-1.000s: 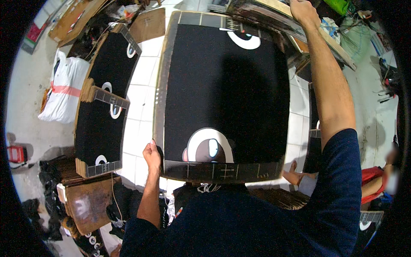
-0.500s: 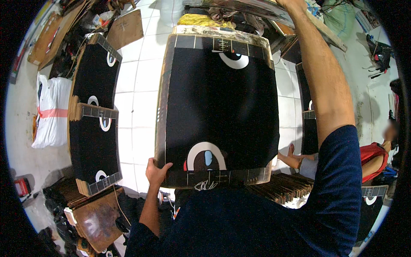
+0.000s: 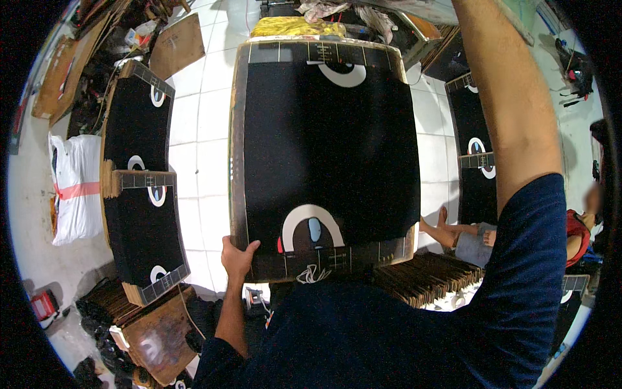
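Observation:
A wide board (image 3: 238, 139) lies in front of me, covered by a black fabric panel (image 3: 330, 139). White arc shapes are printed near its far and near ends, the near one with a blue oval in it. Dark strips with ruled lines run along both ends. My left hand (image 3: 238, 257) grips the board's near left corner, thumb on top and fingers curled round the edge. My right forearm (image 3: 518, 97) stretches up past the far right; its hand lies beyond the top edge. Near that arm shows the pale edge of a flat piece (image 3: 434, 14).
Similar black panels on boards (image 3: 139, 220) stand in a row on the left; more (image 3: 478, 123) stand at right. A stack of thin boards (image 3: 427, 279) sits near right. Another person's bare leg (image 3: 447, 235) is beyond it. Yellow cloth (image 3: 295, 27) lies behind the board.
My right hand has gone out past the top edge, and the wooden-edged piece near it has moved up and away. The view has shifted slightly. My left hand keeps its grip.

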A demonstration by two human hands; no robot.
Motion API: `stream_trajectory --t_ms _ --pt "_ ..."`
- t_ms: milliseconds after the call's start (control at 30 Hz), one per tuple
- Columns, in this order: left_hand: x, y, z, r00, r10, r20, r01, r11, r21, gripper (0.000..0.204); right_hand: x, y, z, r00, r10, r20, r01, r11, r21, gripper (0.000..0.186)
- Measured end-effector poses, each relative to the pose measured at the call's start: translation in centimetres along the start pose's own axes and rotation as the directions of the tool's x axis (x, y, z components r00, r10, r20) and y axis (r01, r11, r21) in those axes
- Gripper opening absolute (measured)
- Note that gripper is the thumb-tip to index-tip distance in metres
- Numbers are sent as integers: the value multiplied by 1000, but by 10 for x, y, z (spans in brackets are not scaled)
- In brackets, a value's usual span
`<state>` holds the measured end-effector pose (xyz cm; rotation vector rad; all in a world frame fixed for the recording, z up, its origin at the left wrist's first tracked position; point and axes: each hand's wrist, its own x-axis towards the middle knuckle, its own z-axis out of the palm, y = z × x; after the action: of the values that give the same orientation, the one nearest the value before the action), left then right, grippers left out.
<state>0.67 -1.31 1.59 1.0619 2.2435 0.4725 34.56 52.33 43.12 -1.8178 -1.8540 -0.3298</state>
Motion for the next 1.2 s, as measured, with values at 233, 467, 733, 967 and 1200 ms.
stream_trajectory --t_ms 233,467,733,967,1200 --pt "13 -11 23 990 -109 -90 112 993 37 91 12 -11 -4 999 -35 31 37 997 -67 76" --pt "33 -8 24 995 -101 -1 100 984 149 95 -33 -11 -5 962 269 51 -271 961 46 65" --pt "99 273 -5 897 412 -159 -330 385 -862 87 -178 28 67 981 72 -181 -20 961 275 33" --pt "96 333 43 902 -84 424 405 -179 -897 83 -315 64 157 1000 9 -7 -5 897 442 27" --pt "113 229 117 961 -271 48 229 688 -688 78 -202 94 319 982 -168 85 140 955 262 69"
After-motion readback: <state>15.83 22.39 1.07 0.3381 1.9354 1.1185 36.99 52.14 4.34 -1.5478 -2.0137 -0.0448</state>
